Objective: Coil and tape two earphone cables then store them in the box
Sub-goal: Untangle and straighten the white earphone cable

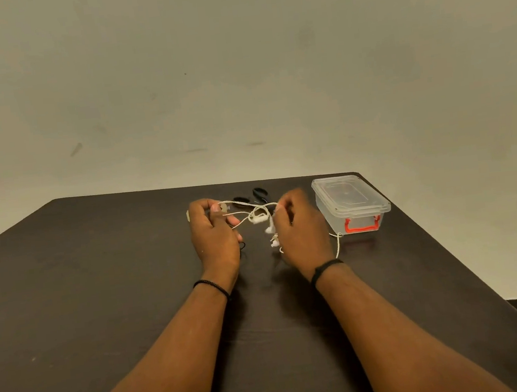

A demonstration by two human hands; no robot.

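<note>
A white earphone cable point(257, 215) hangs in loose loops between my two hands above the dark table point(101, 294). My left hand point(213, 233) grips one end of it, with fingers curled and a small pale piece showing at the knuckles. My right hand point(299, 226) pinches the other side, and the earbuds dangle just left of it. A loose stretch of white cable trails out to the right of my right wrist. A short bit of black cable point(242, 246) peeks from under my left hand. The clear plastic box point(351, 204) with a red latch stands to the right, lid on.
Black-handled scissors point(255, 196) lie on the table just beyond my hands. The table's far edge runs right behind them and the box. A plain wall rises behind the table. A strip of floor and a furniture leg show at the lower right.
</note>
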